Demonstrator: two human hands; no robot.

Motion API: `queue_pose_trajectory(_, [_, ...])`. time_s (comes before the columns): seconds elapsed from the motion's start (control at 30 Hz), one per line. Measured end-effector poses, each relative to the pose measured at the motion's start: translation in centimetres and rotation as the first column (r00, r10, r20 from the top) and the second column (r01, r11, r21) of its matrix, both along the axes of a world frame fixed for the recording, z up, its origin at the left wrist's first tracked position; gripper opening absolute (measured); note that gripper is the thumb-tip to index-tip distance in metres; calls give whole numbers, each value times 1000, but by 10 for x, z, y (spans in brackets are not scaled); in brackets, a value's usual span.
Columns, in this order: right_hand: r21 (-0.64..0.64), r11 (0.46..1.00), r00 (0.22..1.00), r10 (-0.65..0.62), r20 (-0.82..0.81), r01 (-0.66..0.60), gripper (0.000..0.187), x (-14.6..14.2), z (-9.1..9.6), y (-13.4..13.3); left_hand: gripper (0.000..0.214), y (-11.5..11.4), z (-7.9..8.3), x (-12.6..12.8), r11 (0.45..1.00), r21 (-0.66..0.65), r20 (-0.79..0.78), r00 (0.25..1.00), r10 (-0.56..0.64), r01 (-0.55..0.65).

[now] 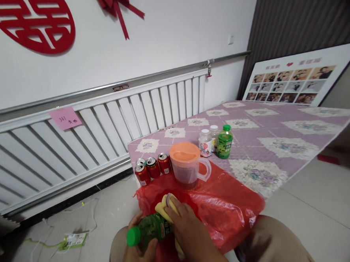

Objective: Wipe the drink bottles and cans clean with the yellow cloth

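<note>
Lying nearly on its side, a green plastic drink bottle with a green cap is held over the red plastic sheet at the table's near edge. My left hand wraps round it near the cap. A folded yellow cloth is pressed against the bottle's lower half by my right hand, whose fingers close over the cloth. Beneath my hands a red dish is partly hidden. Just beyond stands a clear pitcher with an orange lid and some liquid at its bottom.
Several opened red cans stand left of the pitcher. Two white-capped jars and another green bottle stand behind it to the right, on a purple floral tablecloth. A white radiator runs along the wall. A power strip lies on the floor.
</note>
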State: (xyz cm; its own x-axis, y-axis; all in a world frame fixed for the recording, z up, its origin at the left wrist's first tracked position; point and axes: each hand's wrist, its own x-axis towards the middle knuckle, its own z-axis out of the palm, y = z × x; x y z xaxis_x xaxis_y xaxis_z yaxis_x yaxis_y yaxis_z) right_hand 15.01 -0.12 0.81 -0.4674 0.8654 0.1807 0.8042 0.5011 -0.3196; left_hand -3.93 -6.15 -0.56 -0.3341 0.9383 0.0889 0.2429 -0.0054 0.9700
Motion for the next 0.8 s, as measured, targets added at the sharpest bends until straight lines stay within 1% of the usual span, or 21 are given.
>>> queue_pose_trajectory(0.13, [47,999,1000,-1,-22,2,71,0,-3,-2,70,1,-9,-3,1000,-7,11,1000,1,-1])
queue_pose_trajectory(0.2, [75,997,998,3,-63,1,66,-1,0,-4,69,2,-11,-3,1000,0,-10,1000,9,-9])
queue_pose_trajectory(0.27, [142,990,991,36,-126,-18,59,-3,7,-9,70,2,-9,-1,1000,23,-29,1000,-3,4])
queue_pose_trajectory(0.33, [266,963,977,101,-189,-48,50,-7,15,-15,71,2,-5,2,999,20,-16,999,-36,37])
queue_pose_trajectory(0.4, [391,917,961,174,-214,-79,42,-12,21,-21,68,0,-1,4,996,-36,9,997,-76,76])
queue_pose_trajectory(0.47, [461,882,957,209,-203,-95,37,-16,25,-25,61,-1,3,6,990,-112,20,996,-89,91])
queue_pose_trajectory(0.5, [469,878,959,208,-194,-95,36,-17,26,-25,58,-1,5,7,986,-138,19,996,-91,92])
queue_pose_trajectory(0.53, [461,883,962,195,-190,-88,34,-18,26,-25,55,-1,7,7,986,-143,17,996,-90,91])
queue_pose_trajectory(0.6, [409,910,969,157,-189,-67,35,-18,24,-22,54,-1,10,9,991,-106,18,997,-79,81])
queue_pose_trajectory(0.7, [270,962,984,71,-161,-25,50,-13,19,-14,64,0,11,10,997,-30,67,995,-67,69])
queue_pose_trajectory(0.8, [106,993,997,-50,-65,57,62,-4,12,-4,72,-1,5,7,998,-36,93,994,-51,55])
